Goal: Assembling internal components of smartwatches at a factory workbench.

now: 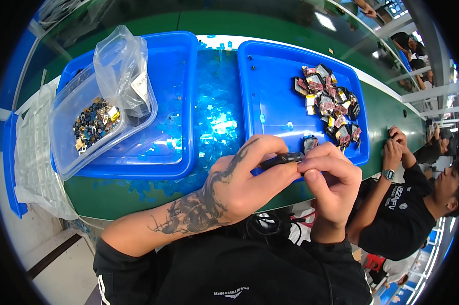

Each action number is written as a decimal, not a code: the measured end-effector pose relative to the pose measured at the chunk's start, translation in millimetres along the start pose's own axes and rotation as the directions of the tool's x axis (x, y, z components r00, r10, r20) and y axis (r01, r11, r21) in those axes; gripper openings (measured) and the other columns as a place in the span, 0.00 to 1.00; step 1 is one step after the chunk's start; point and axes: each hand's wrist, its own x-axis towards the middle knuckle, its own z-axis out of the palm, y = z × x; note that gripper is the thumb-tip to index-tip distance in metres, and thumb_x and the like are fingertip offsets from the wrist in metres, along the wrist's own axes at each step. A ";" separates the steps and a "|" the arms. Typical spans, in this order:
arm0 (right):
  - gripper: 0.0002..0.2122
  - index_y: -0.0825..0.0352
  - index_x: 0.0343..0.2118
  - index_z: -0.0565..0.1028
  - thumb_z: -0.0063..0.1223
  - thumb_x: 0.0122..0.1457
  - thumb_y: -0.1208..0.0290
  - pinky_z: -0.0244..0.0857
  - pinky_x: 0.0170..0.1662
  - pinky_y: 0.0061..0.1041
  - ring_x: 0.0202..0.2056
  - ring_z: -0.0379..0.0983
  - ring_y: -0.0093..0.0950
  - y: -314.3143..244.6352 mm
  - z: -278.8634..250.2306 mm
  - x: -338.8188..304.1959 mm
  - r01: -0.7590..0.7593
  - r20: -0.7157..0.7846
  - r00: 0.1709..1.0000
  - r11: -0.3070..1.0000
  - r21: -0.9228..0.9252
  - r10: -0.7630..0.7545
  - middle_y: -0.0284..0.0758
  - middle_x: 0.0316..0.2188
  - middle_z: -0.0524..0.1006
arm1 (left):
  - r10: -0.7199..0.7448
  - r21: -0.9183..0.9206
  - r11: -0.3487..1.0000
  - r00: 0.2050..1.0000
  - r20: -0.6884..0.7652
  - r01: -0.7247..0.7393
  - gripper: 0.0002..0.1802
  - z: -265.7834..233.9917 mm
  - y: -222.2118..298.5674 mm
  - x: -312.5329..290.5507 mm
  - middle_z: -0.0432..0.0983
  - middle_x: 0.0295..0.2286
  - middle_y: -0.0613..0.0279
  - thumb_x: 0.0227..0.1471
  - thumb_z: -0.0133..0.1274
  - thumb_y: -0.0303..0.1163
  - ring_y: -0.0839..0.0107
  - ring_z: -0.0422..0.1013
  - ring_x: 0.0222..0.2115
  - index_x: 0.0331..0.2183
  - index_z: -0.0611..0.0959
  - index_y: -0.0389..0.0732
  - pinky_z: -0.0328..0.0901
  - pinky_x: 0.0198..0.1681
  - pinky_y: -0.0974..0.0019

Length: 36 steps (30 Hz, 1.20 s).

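Note:
Over the front edge of the right-hand blue tray (pixel 270 114), my two hands meet at a small black plastic device (pixel 280 159). My left hand (pixel 249 180) grips it between thumb and fingers. At its right end, the fingertips of my right hand (pixel 332 178) are closed in a pinch; whatever they pinch there is hidden. Just beyond my fingers, a small open black housing (pixel 309 144) lies in the tray. Farther right is a heap of similar black housings (pixel 327 96) with red circuit boards and silver-yellow battery cells.
At left, a clear plastic tub (pixel 61 152) with small dark parts and a clear bag (pixel 120 66) sits in another blue tray (pixel 188 101). Blue film scraps (pixel 216 117) cover the green table between the trays. A co-worker (pixel 397 213) sits close on the right.

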 end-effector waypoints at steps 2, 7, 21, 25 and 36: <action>0.06 0.73 0.31 0.80 0.58 0.49 0.84 0.65 0.34 0.20 0.30 0.72 0.25 1.4 -0.6 -1.9 -0.059 0.006 0.998 0.994 0.089 0.059 0.38 0.29 0.77 | 0.114 0.056 0.992 0.993 0.019 -0.115 0.15 -1.3 -2.5 -0.6 0.71 0.37 0.60 0.36 0.70 0.25 0.70 0.72 0.32 0.32 0.85 0.42 0.73 0.31 0.71; 0.04 0.76 0.32 0.77 0.56 0.53 0.83 0.65 0.36 0.16 0.33 0.72 0.22 1.7 0.6 -5.9 -0.212 0.066 0.977 0.877 0.431 0.204 0.39 0.34 0.74 | 0.176 0.108 0.978 0.984 0.025 -0.178 0.16 -1.0 -4.3 -4.7 0.72 0.36 0.60 0.35 0.71 0.25 0.68 0.72 0.33 0.32 0.86 0.44 0.71 0.33 0.69; 0.02 0.74 0.32 0.72 0.52 0.57 0.81 0.61 0.33 0.14 0.29 0.66 0.16 5.7 2.9 -13.9 -0.367 0.165 0.928 0.742 0.562 0.334 0.33 0.32 0.70 | 0.282 0.096 0.947 0.938 0.201 -0.306 0.17 -9.8 0.4 -1.7 0.73 0.39 0.55 0.34 0.69 0.24 0.63 0.76 0.35 0.33 0.86 0.39 0.74 0.36 0.68; 0.04 0.72 0.32 0.69 0.53 0.56 0.82 0.62 0.34 0.14 0.30 0.66 0.15 5.5 2.2 -13.3 -0.339 0.154 0.940 0.790 0.511 0.304 0.33 0.32 0.70 | 0.371 0.047 0.925 0.923 0.100 -0.377 0.14 -6.5 -2.9 -0.6 0.72 0.37 0.52 0.33 0.64 0.20 0.61 0.75 0.32 0.29 0.83 0.34 0.75 0.38 0.61; 0.12 0.64 0.31 0.63 0.56 0.51 0.83 0.60 0.31 0.12 0.29 0.67 0.14 4.2 1.7 -9.2 -0.433 0.212 0.897 0.674 0.599 0.388 0.29 0.27 0.70 | 0.431 -0.043 0.902 0.893 0.125 -0.429 0.11 -1.9 0.8 0.7 0.74 0.32 0.48 0.32 0.66 0.17 0.55 0.77 0.28 0.25 0.82 0.32 0.76 0.39 0.51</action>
